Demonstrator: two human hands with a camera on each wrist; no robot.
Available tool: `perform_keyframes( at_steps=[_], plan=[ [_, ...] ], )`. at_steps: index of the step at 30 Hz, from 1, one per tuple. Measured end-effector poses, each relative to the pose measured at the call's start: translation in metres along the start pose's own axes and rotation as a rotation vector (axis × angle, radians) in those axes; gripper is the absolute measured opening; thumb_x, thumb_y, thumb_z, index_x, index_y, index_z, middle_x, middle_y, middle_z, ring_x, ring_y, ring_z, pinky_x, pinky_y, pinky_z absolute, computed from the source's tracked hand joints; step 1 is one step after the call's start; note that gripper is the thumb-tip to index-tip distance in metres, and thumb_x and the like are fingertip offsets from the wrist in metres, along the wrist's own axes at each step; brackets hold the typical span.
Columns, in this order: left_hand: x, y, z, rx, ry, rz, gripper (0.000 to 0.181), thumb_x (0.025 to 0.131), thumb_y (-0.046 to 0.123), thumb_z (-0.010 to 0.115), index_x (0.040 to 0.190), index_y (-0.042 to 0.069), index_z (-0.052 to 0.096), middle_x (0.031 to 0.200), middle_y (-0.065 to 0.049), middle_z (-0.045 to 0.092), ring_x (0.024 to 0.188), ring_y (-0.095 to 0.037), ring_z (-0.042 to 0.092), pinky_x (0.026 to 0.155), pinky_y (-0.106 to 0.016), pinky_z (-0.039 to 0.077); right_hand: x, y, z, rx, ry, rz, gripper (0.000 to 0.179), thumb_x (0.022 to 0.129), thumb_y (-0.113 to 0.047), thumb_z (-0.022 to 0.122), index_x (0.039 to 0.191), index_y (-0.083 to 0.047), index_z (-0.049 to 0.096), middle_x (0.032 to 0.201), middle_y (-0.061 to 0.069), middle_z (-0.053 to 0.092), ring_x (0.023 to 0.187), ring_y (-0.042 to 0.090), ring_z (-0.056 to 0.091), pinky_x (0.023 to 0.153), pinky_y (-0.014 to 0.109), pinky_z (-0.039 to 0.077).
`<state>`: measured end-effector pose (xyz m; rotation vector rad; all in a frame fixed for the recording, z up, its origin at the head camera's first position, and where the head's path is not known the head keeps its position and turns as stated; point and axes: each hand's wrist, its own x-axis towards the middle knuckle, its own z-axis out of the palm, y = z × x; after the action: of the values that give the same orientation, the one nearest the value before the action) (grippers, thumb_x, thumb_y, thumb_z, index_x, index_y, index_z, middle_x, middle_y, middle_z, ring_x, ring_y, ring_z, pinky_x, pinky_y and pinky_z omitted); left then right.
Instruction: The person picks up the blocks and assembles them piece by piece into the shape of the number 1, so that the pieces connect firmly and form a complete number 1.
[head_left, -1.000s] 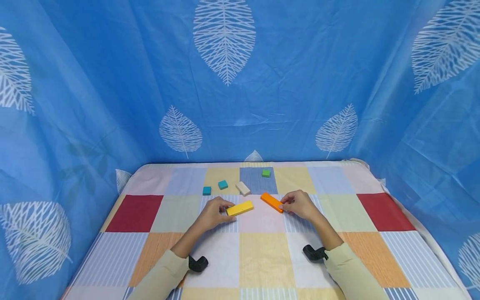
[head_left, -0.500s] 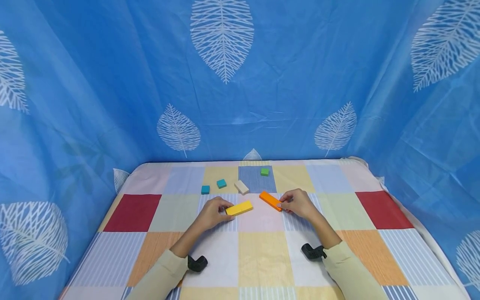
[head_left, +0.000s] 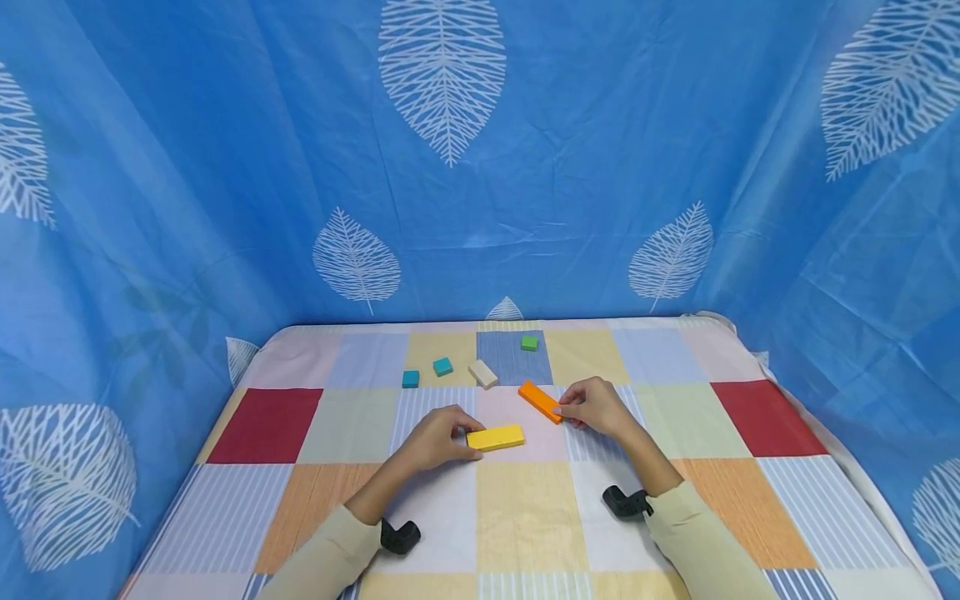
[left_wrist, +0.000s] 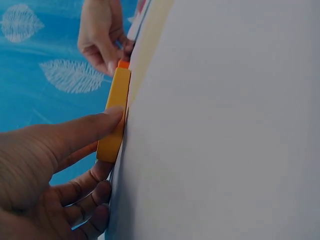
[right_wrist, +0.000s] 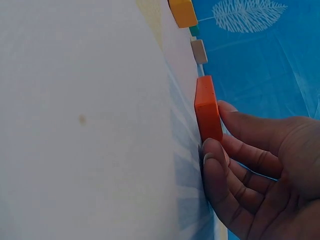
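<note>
A long yellow block (head_left: 497, 438) is pinched at its left end by my left hand (head_left: 438, 438), low over the patchwork cloth. In the left wrist view the thumb presses on the near face of the yellow block (left_wrist: 118, 90). My right hand (head_left: 598, 408) holds the near right end of a long orange block (head_left: 540, 402), which lies slanted on the cloth. From the right wrist view, thumb and fingers grip the orange block (right_wrist: 207, 107) at its end. The two blocks are apart, the orange one farther back and to the right.
Behind the hands lie two teal blocks (head_left: 411, 379), a cream block (head_left: 483, 374) and a small green block (head_left: 529, 342). A patchwork cloth (head_left: 525, 508) covers the table. Blue leaf-print curtains (head_left: 480, 208) surround the back and sides.
My left hand has drawn the yellow block nearer and slightly right, turning it closer to level across. The right hand and the orange block have stayed almost in place.
</note>
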<state>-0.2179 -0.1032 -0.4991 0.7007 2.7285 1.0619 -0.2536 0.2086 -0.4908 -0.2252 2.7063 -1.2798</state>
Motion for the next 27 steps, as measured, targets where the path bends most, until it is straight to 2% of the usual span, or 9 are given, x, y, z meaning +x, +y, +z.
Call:
perform_keyframes(
  at_steps=[6, 12, 17, 22, 27],
  plan=[
    [-0.003, 0.009, 0.008, -0.005, -0.034, 0.056, 0.034, 0.078, 0.023, 0.090, 0.109, 0.014, 0.080, 0.092, 0.008, 0.065, 0.080, -0.014, 0.053, 0.072, -0.024, 0.046, 0.000, -0.001, 0.001, -0.034, -0.029, 0.011, 0.018, 0.088, -0.016, 0.081, 0.075, -0.007, 0.073, 0.060, 0.003, 0.061, 0.049, 0.016, 0.054, 0.051, 0.027, 0.051],
    [-0.007, 0.018, 0.015, -0.008, -0.054, 0.110, 0.033, 0.078, 0.024, 0.090, 0.108, 0.014, 0.080, 0.091, 0.009, 0.066, 0.078, -0.011, 0.053, 0.071, -0.022, 0.045, -0.001, -0.003, 0.005, -0.021, -0.058, -0.007, 0.021, 0.088, -0.017, 0.081, 0.071, -0.008, 0.072, 0.057, 0.003, 0.059, 0.046, 0.015, 0.053, 0.050, 0.029, 0.051],
    [-0.008, 0.022, 0.020, -0.009, -0.071, 0.121, 0.035, 0.077, 0.025, 0.091, 0.109, 0.015, 0.080, 0.092, 0.011, 0.066, 0.077, -0.007, 0.052, 0.070, -0.021, 0.044, -0.003, -0.006, 0.008, 0.002, -0.084, -0.027, 0.022, 0.088, -0.016, 0.081, 0.070, -0.007, 0.071, 0.056, 0.003, 0.058, 0.044, 0.014, 0.053, 0.047, 0.029, 0.052],
    [-0.007, 0.017, 0.019, -0.064, -0.087, 0.142, 0.038, 0.077, 0.026, 0.091, 0.111, 0.014, 0.079, 0.092, 0.011, 0.065, 0.078, -0.008, 0.052, 0.070, -0.021, 0.046, -0.004, -0.008, 0.011, 0.008, -0.108, -0.038, 0.022, 0.088, -0.017, 0.080, 0.071, -0.007, 0.071, 0.057, 0.002, 0.057, 0.044, 0.014, 0.054, 0.047, 0.029, 0.052],
    [-0.005, 0.002, 0.019, -0.196, -0.097, 0.220, 0.040, 0.075, 0.022, 0.092, 0.112, 0.013, 0.079, 0.092, 0.005, 0.065, 0.078, -0.015, 0.056, 0.069, -0.023, 0.051, -0.002, -0.005, 0.008, 0.040, -0.064, -0.038, 0.012, 0.089, -0.015, 0.080, 0.084, -0.006, 0.075, 0.065, 0.003, 0.063, 0.053, 0.017, 0.058, 0.053, 0.031, 0.055]
  ],
)
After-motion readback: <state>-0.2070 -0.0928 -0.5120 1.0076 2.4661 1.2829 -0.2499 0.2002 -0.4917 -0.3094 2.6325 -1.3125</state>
